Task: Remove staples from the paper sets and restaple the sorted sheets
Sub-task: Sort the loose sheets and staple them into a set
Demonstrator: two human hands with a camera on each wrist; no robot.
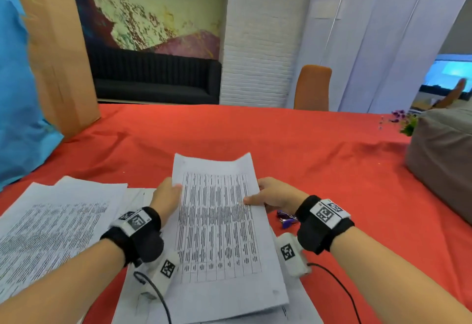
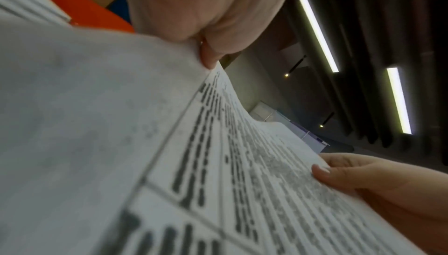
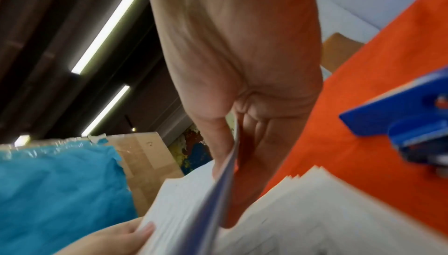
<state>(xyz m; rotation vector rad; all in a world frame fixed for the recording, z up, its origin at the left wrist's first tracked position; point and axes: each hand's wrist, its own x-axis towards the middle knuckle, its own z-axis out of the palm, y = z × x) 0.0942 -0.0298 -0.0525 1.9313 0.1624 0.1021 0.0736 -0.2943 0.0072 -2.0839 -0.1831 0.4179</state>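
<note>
A set of printed sheets [image 1: 217,224] with a table of black rows is held up over the red table, its far end raised. My left hand [image 1: 167,196] pinches its left edge, thumb on top. My right hand [image 1: 268,196] pinches the right edge, thumb [image 2: 322,171] across the print and fingers beneath [image 3: 244,163]. More sheets [image 1: 293,308] lie under the held set. A blue stapler [image 1: 286,217] lies on the cloth just right of the set, below my right wrist; it also shows as the blue stapler [image 3: 412,123] in the right wrist view.
Another pile of printed sheets [image 1: 56,221] lies at the left. A cardboard box [image 1: 56,50] with blue plastic wrap [image 1: 15,94] stands at the far left. A grey cushion [image 1: 444,160] and small purple flowers [image 1: 403,119] sit at the right. The red tablecloth [image 1: 281,140] stretches beyond.
</note>
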